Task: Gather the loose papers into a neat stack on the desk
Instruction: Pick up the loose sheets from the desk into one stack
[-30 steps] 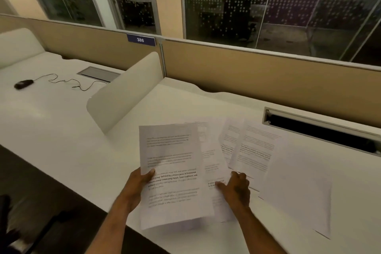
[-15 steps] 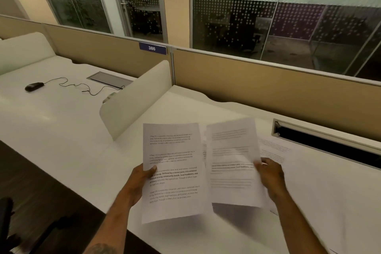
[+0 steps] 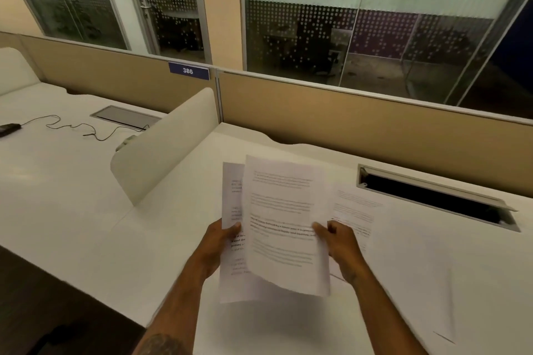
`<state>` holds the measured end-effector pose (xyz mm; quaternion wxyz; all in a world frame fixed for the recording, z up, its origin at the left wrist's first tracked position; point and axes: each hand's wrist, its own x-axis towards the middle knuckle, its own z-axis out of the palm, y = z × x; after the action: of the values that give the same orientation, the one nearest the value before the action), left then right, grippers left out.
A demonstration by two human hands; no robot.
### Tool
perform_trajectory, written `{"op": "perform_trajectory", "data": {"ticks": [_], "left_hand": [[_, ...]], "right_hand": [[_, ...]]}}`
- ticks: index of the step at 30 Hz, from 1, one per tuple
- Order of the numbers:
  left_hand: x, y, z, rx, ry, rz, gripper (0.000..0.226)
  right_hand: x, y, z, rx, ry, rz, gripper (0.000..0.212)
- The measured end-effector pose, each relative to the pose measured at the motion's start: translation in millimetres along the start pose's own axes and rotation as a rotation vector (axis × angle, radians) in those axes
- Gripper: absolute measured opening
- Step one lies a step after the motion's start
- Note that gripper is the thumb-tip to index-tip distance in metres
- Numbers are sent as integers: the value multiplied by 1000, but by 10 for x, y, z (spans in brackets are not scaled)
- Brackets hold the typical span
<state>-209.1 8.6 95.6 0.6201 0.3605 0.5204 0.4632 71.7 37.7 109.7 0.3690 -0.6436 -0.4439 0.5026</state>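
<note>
Above the white desk (image 3: 150, 242) I hold two printed sheets. My left hand (image 3: 216, 245) grips the left edge of the rear sheet (image 3: 232, 196). My right hand (image 3: 339, 242) pinches the right edge of the front sheet (image 3: 284, 225), which overlaps most of the rear one. Another printed sheet (image 3: 356, 207) lies flat on the desk just right of my right hand, partly hidden by it. A pale blank sheet (image 3: 427, 291) lies further right near the desk's front edge.
A white curved divider (image 3: 167, 144) stands to the left. A tan partition (image 3: 375, 127) runs along the back, with an open cable slot (image 3: 432, 196) at the back right. On the neighbouring desk lie a black mouse (image 3: 8, 128) and its cord (image 3: 72, 127).
My right hand lifted a sheet off the desk and brought it leftward over the sheet in my left hand. The two sheets now overlap.
</note>
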Motion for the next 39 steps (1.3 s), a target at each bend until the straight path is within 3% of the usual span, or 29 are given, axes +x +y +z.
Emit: {"op": "perform_trajectory", "data": {"ticks": [2, 6, 13, 16, 18, 21, 23, 30, 36, 39], "left_hand": [[20, 35, 98, 8, 13, -15, 32], [136, -26, 175, -154, -45, -93, 66], [213, -197, 529, 56, 11, -28, 39], [251, -249, 628, 64, 43, -43, 29], [258, -262, 657, 74, 46, -38, 30], [264, -281, 653, 69, 63, -32, 33], [270, -292, 647, 47, 75, -35, 34], [321, -260, 605, 23, 77, -61, 34], [410, -194, 546, 51, 66, -57, 35], [433, -182, 549, 74, 63, -54, 36]], "right_hand": [[-31, 94, 113, 65, -33, 26, 11], [-66, 189, 134, 172, -10, 2, 34], [46, 279, -230, 146, 47, 9, 26], [94, 601, -653, -97, 365, 83, 35], [66, 971, -1010, -361, 565, 258, 46], [-46, 1461, -1386, -638, 587, 569, 67], [-81, 1610, -1469, -687, 586, 631, 72], [-7, 1563, -1539, -392, 661, 737, 67], [-81, 1460, -1594, -339, 706, 803, 85], [-17, 1606, -1677, -91, 672, 806, 82]]}}
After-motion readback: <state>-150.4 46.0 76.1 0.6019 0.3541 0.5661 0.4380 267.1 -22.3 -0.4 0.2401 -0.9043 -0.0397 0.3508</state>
